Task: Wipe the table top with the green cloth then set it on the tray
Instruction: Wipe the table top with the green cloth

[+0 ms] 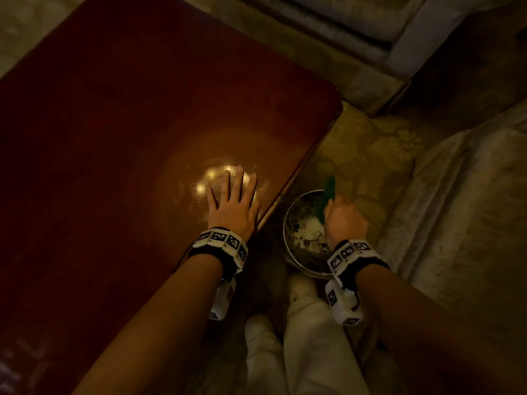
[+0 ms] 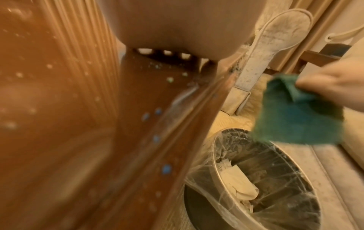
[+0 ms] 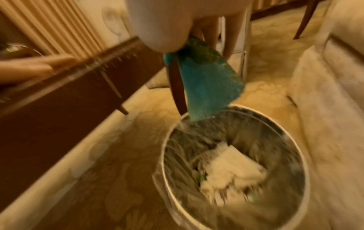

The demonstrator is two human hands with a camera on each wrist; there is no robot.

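My right hand (image 1: 343, 216) pinches the green cloth (image 1: 328, 195) and dangles it over a round waste bin (image 1: 288, 223) on the floor, just off the table's near right edge. The cloth (image 2: 299, 112) hangs limp in the left wrist view, and in the right wrist view the cloth (image 3: 208, 84) has its lower tip at the bin's rim. My left hand (image 1: 232, 201) lies flat with fingers spread on the dark brown table top (image 1: 114, 132), near that edge. No tray is in view.
The bin (image 3: 232, 168) has a clear plastic liner and holds crumpled white paper. A pale sofa (image 1: 462, 195) stands to the right and patterned carpet (image 1: 365, 149) lies between it and the table. Small crumbs or droplets dot the table top (image 2: 157, 140).
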